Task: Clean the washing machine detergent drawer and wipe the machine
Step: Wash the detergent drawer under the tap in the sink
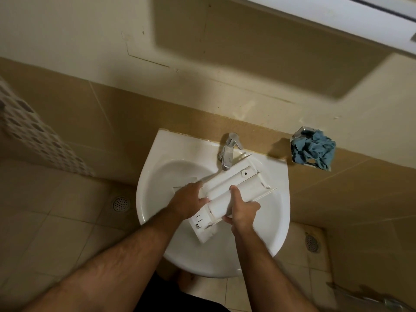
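A white plastic detergent drawer [227, 190] lies turned over and slanted across the white sink [155, 199], its far end under the chrome tap [228, 152]. My left hand [189, 199] grips the drawer's left side, fingers curled over its edge. On the right side my right hand [242, 210] holds the drawer, thumb stretched up along its underside. A crumpled blue cloth [315, 148] sits in a metal holder on the wall to the right of the sink. The washing machine is not in view.
Beige tiles cover the floor and lower wall. Two round floor drains [121, 204] [312, 243] lie left and right of the sink. A white cabinet edge [337, 16] hangs overhead at the top right. A mosaic-tiled ledge [33, 134] stands at the left.
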